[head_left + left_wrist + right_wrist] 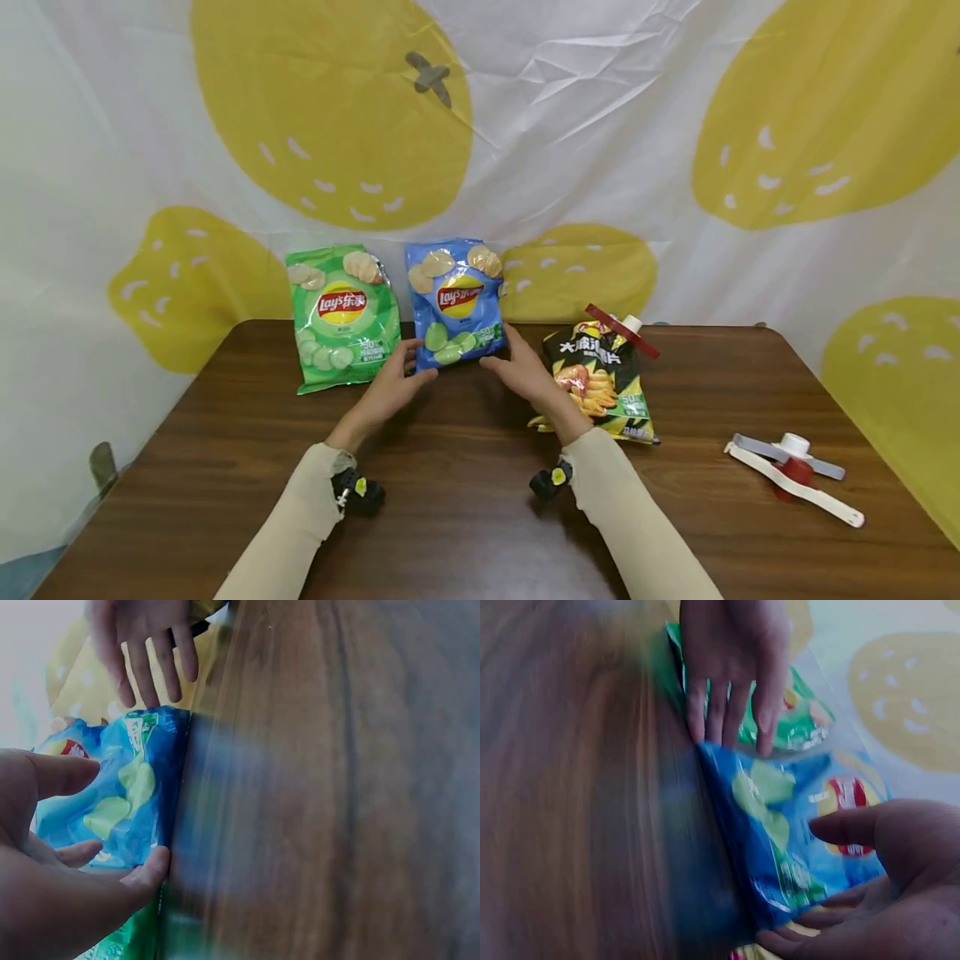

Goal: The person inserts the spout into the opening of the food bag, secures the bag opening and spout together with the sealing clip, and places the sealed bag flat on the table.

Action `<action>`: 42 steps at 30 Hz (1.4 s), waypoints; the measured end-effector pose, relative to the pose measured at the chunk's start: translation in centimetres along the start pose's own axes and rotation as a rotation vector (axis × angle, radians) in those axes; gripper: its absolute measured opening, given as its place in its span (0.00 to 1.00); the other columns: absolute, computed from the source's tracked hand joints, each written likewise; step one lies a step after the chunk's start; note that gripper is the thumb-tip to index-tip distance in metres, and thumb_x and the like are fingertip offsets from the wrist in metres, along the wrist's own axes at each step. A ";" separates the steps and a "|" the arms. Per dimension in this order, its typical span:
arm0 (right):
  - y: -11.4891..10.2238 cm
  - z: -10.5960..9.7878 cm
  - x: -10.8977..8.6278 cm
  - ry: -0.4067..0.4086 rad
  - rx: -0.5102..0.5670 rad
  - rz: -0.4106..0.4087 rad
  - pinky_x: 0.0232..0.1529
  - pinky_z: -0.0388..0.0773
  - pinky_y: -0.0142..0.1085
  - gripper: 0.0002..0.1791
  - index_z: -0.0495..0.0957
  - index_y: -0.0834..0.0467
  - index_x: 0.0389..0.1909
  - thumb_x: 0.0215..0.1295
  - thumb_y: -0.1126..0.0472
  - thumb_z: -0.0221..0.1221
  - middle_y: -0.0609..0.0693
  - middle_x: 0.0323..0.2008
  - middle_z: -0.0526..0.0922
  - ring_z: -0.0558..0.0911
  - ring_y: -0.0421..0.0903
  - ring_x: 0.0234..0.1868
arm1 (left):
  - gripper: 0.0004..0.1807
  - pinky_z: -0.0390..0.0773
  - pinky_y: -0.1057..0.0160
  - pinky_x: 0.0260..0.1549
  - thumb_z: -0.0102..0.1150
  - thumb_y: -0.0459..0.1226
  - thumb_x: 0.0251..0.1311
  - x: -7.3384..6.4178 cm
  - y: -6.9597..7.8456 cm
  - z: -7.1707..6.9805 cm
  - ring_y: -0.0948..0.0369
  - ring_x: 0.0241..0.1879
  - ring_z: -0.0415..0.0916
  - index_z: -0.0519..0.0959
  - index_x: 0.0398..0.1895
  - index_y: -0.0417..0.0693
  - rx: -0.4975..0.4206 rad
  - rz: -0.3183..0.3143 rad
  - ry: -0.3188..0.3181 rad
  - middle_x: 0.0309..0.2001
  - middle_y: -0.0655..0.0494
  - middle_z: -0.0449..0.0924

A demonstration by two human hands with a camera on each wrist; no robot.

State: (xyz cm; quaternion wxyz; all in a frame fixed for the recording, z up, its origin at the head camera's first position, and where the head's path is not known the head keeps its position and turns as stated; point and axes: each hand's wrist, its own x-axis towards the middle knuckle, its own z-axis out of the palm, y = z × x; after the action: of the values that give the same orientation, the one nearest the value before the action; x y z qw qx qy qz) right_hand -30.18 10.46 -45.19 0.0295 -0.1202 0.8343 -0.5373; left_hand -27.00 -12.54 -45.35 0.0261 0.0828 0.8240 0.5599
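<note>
A blue Lay's chip bag [455, 304] stands at the table's back edge, leaning on the cloth behind it. My left hand [386, 392] is at its lower left corner, the fingers loosely extended and the thumb held apart. On the other side my right hand [525, 371] reaches to the lower right corner, fingers extended too. The left wrist view shows fingertips [154, 866] right at the bag's edge. In the right wrist view the thumb [847, 826] hovers over the bag's front. Neither hand curls round the bag.
A green Lay's bag [343, 321] leans upright on the left. Right of centre lies a black chip bag [600, 383] with a red bar clip [637, 337] with a white cap across its top. Grey [825, 467] and white capped clips [832, 506] lie at the far right.
</note>
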 end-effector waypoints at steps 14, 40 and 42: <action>2.1 -2.6 -0.2 -0.072 0.053 0.018 0.53 0.75 0.43 0.26 0.67 0.72 0.65 0.70 0.65 0.56 0.68 0.57 0.75 0.76 0.57 0.55 | 0.22 0.76 0.60 0.46 0.58 0.32 0.67 0.9 -2.4 -0.4 0.48 0.50 0.76 0.69 0.60 0.27 0.040 -0.012 -0.047 0.51 0.36 0.76; 0.2 -2.3 -1.0 0.115 -0.455 -0.186 0.32 0.69 0.41 0.05 0.79 0.60 0.26 0.62 0.66 0.61 0.50 0.22 0.75 0.74 0.50 0.27 | 0.16 0.71 0.62 0.42 0.52 0.30 0.70 0.2 -2.6 0.3 0.56 0.41 0.72 0.68 0.56 0.30 0.086 0.073 -0.079 0.43 0.43 0.74; 0.1 -2.7 -1.0 0.091 -0.454 -0.198 0.31 0.68 0.40 0.05 0.80 0.61 0.26 0.61 0.66 0.61 0.50 0.21 0.74 0.73 0.49 0.27 | 0.15 0.70 0.62 0.41 0.52 0.30 0.70 0.2 -2.4 0.4 0.57 0.40 0.71 0.68 0.55 0.30 0.100 0.066 -0.079 0.42 0.44 0.73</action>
State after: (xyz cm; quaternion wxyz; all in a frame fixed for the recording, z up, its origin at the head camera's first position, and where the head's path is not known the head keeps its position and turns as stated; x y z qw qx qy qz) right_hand -29.66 13.12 -44.19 -0.0886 -0.1804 0.9183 -0.3412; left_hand -27.41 -13.02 -47.72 0.0361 0.1330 0.8461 0.5149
